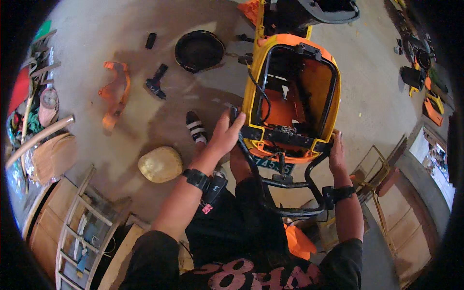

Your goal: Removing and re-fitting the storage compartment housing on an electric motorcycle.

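Note:
A yellow and orange scooter body (333,89) stands before me with its storage space open, its orange inside and dark wiring showing. A black tubular rear grab rail (295,211) lies across its tail, its two arms reaching forward along both sides. My left hand (224,133) is closed round the end of the left arm. At the opposite end, my right hand (338,152) grips the rail from outside, its fingers partly hidden. Beneath the tail, between the rail's arms, sits a dark green number plate (273,165). Whether the rail is bolted on I cannot tell.
On the floor to the left lie a black round tray (199,50), a cordless drill (155,82), a small black block (151,40) and an orange panel (118,94). A pale round stool (160,164) stands nearer. Lower left is a ladder (67,244).

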A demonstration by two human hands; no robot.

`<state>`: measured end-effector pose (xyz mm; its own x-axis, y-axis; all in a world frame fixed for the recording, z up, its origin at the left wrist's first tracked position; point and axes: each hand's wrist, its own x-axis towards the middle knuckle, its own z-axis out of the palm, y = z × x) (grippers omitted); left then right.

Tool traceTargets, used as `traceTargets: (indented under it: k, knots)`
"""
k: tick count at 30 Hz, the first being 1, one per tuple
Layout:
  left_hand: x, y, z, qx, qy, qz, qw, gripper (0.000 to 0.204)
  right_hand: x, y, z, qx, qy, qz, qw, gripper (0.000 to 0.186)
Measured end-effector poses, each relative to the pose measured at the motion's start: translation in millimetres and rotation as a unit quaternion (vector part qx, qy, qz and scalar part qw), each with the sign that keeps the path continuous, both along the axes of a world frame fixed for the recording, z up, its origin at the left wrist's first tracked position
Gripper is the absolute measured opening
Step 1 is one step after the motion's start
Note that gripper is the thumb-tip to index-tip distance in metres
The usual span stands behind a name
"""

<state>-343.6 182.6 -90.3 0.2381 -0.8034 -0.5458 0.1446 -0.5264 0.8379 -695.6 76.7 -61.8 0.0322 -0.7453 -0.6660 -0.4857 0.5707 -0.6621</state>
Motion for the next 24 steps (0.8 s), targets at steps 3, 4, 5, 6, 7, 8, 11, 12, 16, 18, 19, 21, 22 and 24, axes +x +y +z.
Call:
traceTargets:
  k: [3,4,5,6,7,8,11,12,16,18,19,21,22,24]
  knots:
    - [-4,10,-5,0.039,0.004,0.009,0.999,0.039,-10,5,-3,-0.014,0.032,0.014,0.999,0.047]
    - [-5,11,-4,0.048,0.003,0.013,0.999,0.039,-13,7,-4,-0.014,0.024,-0.003,1.000,0.045]
    - [-5,11,-4,0.045,0.023,0.021,0.999,0.040,-17,10,-6,-0.015,0.016,-0.020,1.000,0.044]
    - [-5,13,-4,0.042,0.042,0.029,0.998,0.040,-17,12,-5,-0.015,0.007,-0.036,0.999,0.042]
    - [-5,14,-4,0.040,0.060,0.038,0.997,0.041,-17,13,-3,-0.010,-0.001,-0.038,0.999,0.042]
    - [-5,15,-4,0.035,0.066,0.044,0.996,0.041,-17,14,0,-0.005,-0.009,-0.039,0.999,0.043]
    - [-5,14,0,0.028,0.086,0.056,0.994,0.040,-14,17,9,0.011,-0.026,-0.072,0.997,0.046]
    - [-5,13,2,0.030,0.090,0.056,0.994,0.041,-14,19,9,0.016,-0.035,-0.089,0.995,0.047]
    - [6,16,-8,0.009,0.074,0.071,0.995,0.045,-37,30,5,0.074,-0.065,-0.118,0.988,0.053]
    - [19,29,-27,0.055,0.096,0.085,0.990,0.050,-44,37,11,0.099,-0.103,-0.146,0.979,0.055]
    - [31,35,-39,0.075,0.102,0.092,0.988,0.052,-46,43,11,0.109,-0.071,-0.150,0.980,0.055]
    - [54,49,-62,0.111,0.093,0.127,0.981,0.056,-66,68,7,0.119,-0.051,-0.162,0.978,0.051]
    - [64,52,-69,0.130,0.091,0.144,0.977,0.058,-80,83,2,0.142,-0.064,-0.196,0.968,0.051]
    - [87,55,-78,0.173,0.019,0.127,0.977,0.062,-94,116,-2,0.181,-0.056,-0.255,0.948,0.054]
